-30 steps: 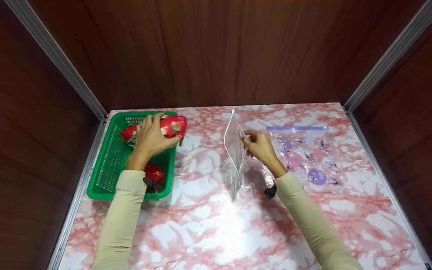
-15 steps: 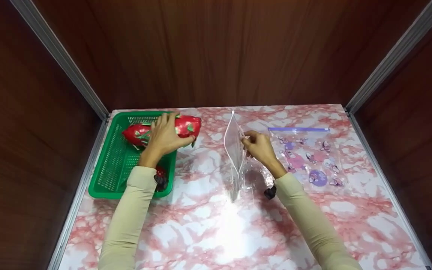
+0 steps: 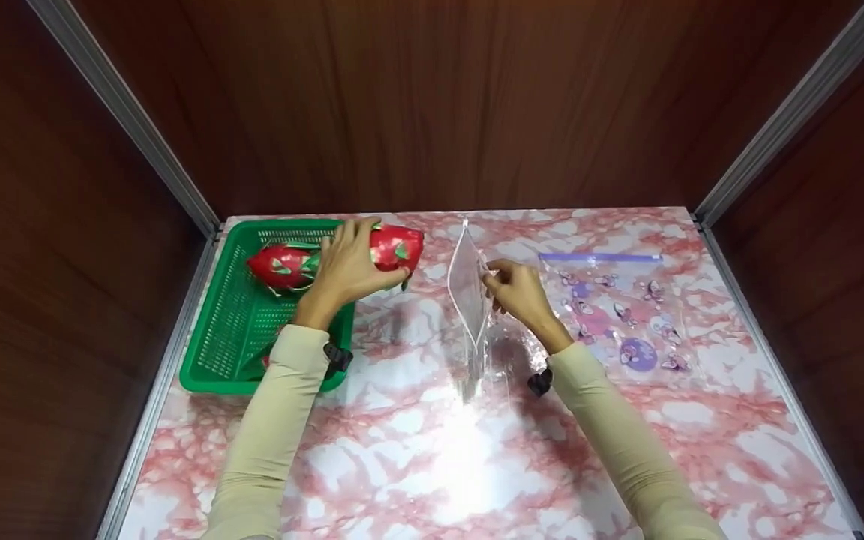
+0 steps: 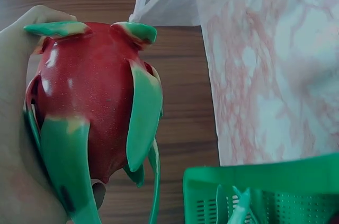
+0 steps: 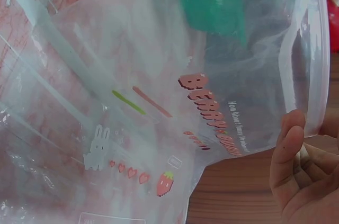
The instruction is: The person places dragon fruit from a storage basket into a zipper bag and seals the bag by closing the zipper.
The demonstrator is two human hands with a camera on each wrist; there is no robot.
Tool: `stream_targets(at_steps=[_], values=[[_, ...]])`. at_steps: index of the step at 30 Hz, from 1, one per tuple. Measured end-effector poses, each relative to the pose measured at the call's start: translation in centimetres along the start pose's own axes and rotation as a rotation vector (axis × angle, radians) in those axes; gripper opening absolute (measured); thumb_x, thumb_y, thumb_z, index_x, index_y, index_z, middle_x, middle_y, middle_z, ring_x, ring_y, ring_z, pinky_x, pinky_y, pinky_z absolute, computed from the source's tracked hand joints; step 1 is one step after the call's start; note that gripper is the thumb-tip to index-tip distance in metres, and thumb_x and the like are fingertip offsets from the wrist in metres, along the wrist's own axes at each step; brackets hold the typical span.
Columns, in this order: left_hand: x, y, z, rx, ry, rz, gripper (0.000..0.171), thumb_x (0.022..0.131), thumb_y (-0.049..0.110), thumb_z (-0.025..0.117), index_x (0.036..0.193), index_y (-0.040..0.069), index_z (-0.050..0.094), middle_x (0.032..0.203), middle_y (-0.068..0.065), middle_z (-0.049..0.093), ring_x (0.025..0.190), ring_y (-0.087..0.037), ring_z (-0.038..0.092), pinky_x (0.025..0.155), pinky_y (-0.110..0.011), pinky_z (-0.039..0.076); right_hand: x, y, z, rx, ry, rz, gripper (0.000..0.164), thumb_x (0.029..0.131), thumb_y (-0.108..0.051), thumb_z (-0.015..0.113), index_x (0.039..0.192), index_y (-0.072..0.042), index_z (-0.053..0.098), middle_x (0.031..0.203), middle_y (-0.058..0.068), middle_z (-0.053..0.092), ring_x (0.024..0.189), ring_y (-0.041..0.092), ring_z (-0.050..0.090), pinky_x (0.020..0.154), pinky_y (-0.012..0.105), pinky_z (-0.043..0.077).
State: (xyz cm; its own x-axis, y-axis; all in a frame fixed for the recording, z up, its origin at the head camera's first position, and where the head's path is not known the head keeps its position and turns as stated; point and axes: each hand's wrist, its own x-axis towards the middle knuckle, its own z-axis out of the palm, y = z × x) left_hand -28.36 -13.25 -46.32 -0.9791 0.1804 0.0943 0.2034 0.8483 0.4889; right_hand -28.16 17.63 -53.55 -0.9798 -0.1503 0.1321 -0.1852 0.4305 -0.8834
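My left hand grips a red dragon fruit with green scales, held over the basket's right edge and the table beside it. In the left wrist view its scales flare outward, and the thumb side of the hand wraps its flank. Between finger and thumb, my right hand pinches the rim of a clear zip bag. The bag stands on the table with its mouth spread apart, facing the fruit. Pink lettering, a rabbit and a strawberry are printed on the bag's side in the right wrist view.
A green plastic basket stands at the left, with another dragon fruit at its back and something red partly hidden by the left forearm. Flat on the right lies a printed clear bag with a purple slider strip. Wooden panels enclose the marbled table.
My left hand has carried the dragon fruit rightward, from over the basket toward the bag's mouth. The other fruit stays in the basket. My right hand and the bag have hardly moved.
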Motion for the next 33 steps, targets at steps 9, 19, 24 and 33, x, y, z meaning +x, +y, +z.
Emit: stream_targets(at_steps=[9,19,24,33], values=[[0.2,1.7,0.9,0.027,0.016,0.062,0.103,0.078,0.066,0.077,0.16,0.014,0.04,0.152,-0.017,0.046,0.144,-0.034,0.042,0.119,-0.063,0.031,0.2,0.0,0.2,-0.023,-0.005,-0.01,0.03,0.101,-0.008,0.065,0.124,0.009,0.072,0.078,0.028,0.071,0.043,0.004,0.057,0.045,0.04,0.057],[0.9,3.7,1.9,0.102,0.005,0.135,0.103,0.076,0.069,0.076,0.157,0.013,0.044,0.143,-0.018,0.052,0.139,-0.034,0.047,0.114,-0.059,0.035,0.3,-0.3,0.3,-0.006,-0.001,-0.013,0.029,0.1,-0.008,0.066,0.123,0.009,0.072,0.072,0.019,0.071,0.044,0.013,0.061,0.051,0.057,0.058],[0.9,4.5,2.2,0.107,-0.007,0.15,0.099,0.078,0.067,0.075,0.156,0.013,0.045,0.144,-0.017,0.051,0.137,-0.034,0.048,0.115,-0.058,0.036,0.2,-0.3,0.3,-0.005,-0.001,-0.011,0.03,0.1,-0.008,0.067,0.124,0.009,0.071,0.075,0.024,0.072,0.044,0.011,0.061,0.053,0.061,0.058],[1.0,5.5,3.0,0.084,-0.013,0.178,0.1,0.077,0.067,0.076,0.158,0.017,0.045,0.146,-0.014,0.052,0.136,-0.031,0.05,0.113,-0.056,0.037,0.2,-0.4,0.3,-0.025,-0.009,-0.014,0.032,0.101,-0.01,0.067,0.126,0.009,0.071,0.074,0.021,0.072,0.042,0.004,0.056,0.042,0.03,0.053]])
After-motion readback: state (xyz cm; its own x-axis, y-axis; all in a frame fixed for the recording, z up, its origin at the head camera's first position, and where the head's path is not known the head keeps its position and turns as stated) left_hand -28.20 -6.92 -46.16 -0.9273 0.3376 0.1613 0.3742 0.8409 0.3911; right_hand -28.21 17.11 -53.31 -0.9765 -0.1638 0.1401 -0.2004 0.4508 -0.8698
